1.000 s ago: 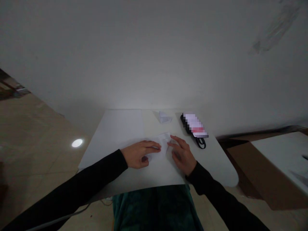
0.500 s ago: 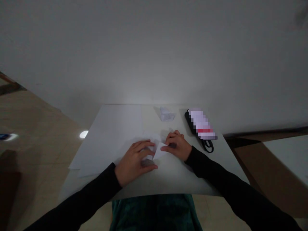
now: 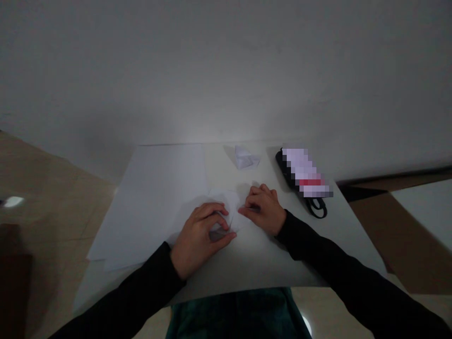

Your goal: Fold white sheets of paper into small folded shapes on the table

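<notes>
A small piece of folded white paper (image 3: pixel 233 201) lies near the middle of the table, between my two hands. My left hand (image 3: pixel 201 235) is curled at its left side, with thumb and index fingertip close together on its lower edge. From the right, my right hand (image 3: pixel 265 209) pinches the paper's right part between thumb and index finger, the other fingers bent. The exact folds are partly hidden by my fingers. Farther back stands a small folded paper shape (image 3: pixel 246 159) with pointed corners.
Large white sheets (image 3: pixel 155 188) overlap on the left of the white table (image 3: pixel 254 268). At the back right lies a black case (image 3: pixel 287 172) with a strap loop, a blurred-out item on top. A wall (image 3: pixel 226 70) borders the table's far side. Brown cardboard (image 3: pixel 399 240) is at the right.
My left thumb and index finger have come closer together at the paper. The paper flap that stood up between my hands now lies flatter. The view has shifted slightly.
</notes>
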